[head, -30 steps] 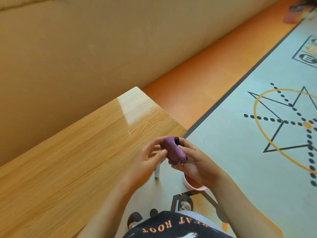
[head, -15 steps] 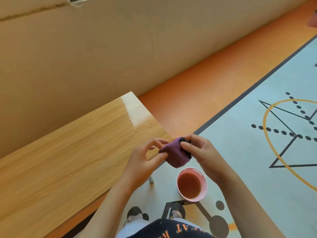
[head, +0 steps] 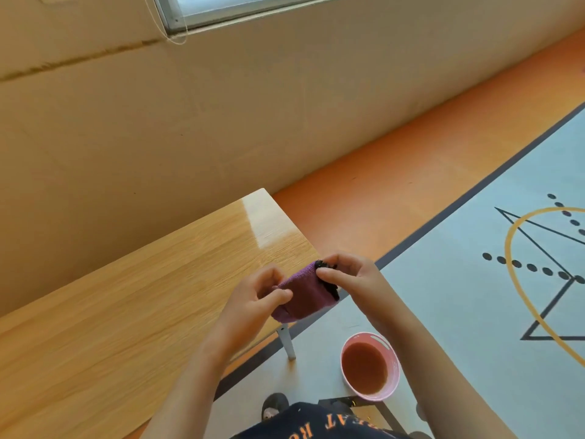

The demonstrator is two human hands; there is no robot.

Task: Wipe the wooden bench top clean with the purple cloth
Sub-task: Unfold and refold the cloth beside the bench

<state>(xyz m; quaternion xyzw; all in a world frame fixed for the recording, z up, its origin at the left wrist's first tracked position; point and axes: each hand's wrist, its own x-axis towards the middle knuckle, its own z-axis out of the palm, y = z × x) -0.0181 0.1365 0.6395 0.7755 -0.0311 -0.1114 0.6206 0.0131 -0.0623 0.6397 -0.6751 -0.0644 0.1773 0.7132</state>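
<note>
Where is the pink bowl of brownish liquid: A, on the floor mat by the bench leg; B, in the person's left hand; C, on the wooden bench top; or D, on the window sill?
A: the pink bowl stands on the floor mat just right of the white bench leg, while the left hand and right hand hold only the purple cloth.
</note>
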